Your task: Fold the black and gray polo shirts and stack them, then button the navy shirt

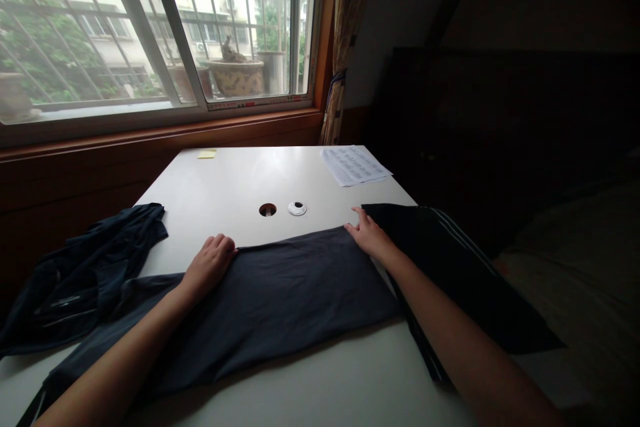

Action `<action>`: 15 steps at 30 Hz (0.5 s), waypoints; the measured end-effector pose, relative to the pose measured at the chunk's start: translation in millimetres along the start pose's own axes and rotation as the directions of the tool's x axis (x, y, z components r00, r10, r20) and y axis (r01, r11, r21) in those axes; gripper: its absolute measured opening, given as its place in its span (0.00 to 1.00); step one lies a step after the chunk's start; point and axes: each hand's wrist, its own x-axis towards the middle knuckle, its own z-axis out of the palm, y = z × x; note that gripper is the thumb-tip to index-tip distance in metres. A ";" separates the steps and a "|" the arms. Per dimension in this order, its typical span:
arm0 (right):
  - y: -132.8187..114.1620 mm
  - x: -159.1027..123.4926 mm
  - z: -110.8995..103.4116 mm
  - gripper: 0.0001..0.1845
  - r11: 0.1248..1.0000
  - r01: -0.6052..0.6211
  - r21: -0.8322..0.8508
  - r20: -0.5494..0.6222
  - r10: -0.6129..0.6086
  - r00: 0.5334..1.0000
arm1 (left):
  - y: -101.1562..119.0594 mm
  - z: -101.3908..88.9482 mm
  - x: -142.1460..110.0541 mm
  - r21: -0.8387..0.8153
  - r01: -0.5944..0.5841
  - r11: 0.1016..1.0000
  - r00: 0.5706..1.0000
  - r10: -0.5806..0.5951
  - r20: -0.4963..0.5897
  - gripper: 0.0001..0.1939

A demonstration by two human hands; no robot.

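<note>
A dark grey garment (295, 293) lies spread flat across the white table (240, 180), its near left part hidden under my left forearm. My left hand (213, 259) is closed on its far edge, fingers curled over the cloth. At the far right corner of the garment rests my right hand (369, 232), thumb and forefinger apart and touching the cloth's edge. Just beyond that hand, a black garment with pale stripes (440, 260) lies flat at the table's right side, partly behind my right forearm. Crumpled dark blue clothing (95, 273) sits on the left.
Loose printed sheets (357, 165) lie at the far right corner, and a yellow sticky note (207, 154) at the far left. A round cable hole (268, 209) and its white cover (297, 208) are near the middle. A barred window (225, 20) stands behind the table.
</note>
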 end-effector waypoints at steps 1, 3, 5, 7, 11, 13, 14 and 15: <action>3.6 -0.8 -4.0 0.35 0.997 -0.024 0.075 0.041 0.021 0.999 | 0.1 -0.1 0.3 -0.008 0.002 1.000 1.000 -0.002 0.005 0.10; 8.8 -6.7 -11.7 0.39 0.981 -0.064 0.183 0.141 0.038 0.989 | -0.3 -0.4 1.3 -0.025 0.008 1.000 1.000 -0.007 0.021 0.10; 10.5 -17.8 -18.2 0.44 0.974 -0.065 0.216 0.224 0.016 0.974 | -2.3 -0.3 2.8 -0.047 0.014 0.999 0.999 -0.012 0.041 0.10; 9.4 -32.2 -22.9 0.47 0.985 -0.003 0.171 0.274 -0.045 0.961 | -6.1 0.6 5.0 -0.066 0.017 0.998 0.998 -0.013 0.057 0.09; 5.4 -58.7 -27.7 0.46 0.987 0.141 -0.074 0.333 -0.108 0.937 | -12.6 1.1 10.2 -0.047 -0.008 0.999 0.998 0.012 0.068 0.10; 4.7 -66.7 -29.0 0.42 0.973 0.176 -0.148 0.345 -0.116 0.931 | -8.8 -2.3 11.7 0.002 -0.037 0.999 0.998 0.037 0.047 0.10; 4.6 -69.1 -29.7 0.41 0.968 0.191 -0.162 0.351 -0.124 0.928 | -3.8 -5.1 11.8 0.025 -0.058 0.998 0.998 0.057 0.034 0.11; 4.4 -70.8 -30.6 0.40 0.964 0.204 -0.170 0.356 -0.133 0.925 | 3.5 -8.4 11.3 0.042 -0.083 0.996 0.996 0.082 0.025 0.12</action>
